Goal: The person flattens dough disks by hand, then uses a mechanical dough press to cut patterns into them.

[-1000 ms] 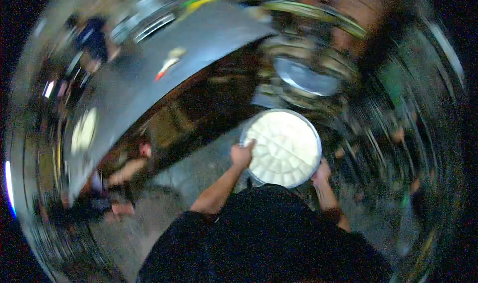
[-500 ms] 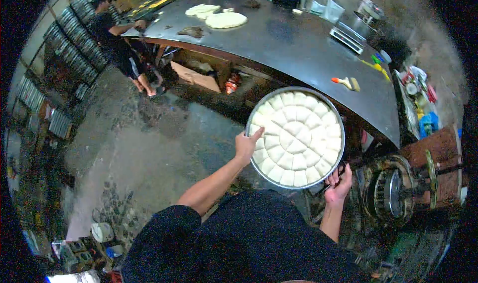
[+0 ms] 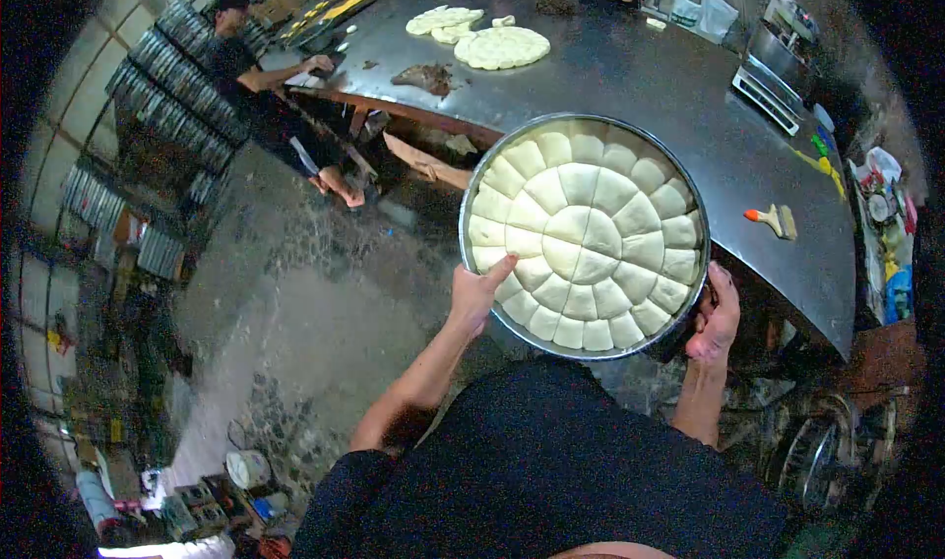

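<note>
A round metal pan full of pale dough, cut into rings and wedges, is held up in front of my body. My left hand grips its lower left rim, the thumb lying over the edge onto the dough and the other fingers out of sight underneath. At the lower right side, my right hand is curled against the rim, its fingertips partly hidden. The pan is off the table and tilted so that its whole top shows.
Behind the pan stretches a dark metal table bearing flat dough pieces, a brush and a scale. A co-worker stands at its left end, others at the far edge. Machinery is at lower right.
The pan now appears larger and nearer, with both hands still on it. The table and room have shifted right in view, and the right hand sits higher along the rim.
</note>
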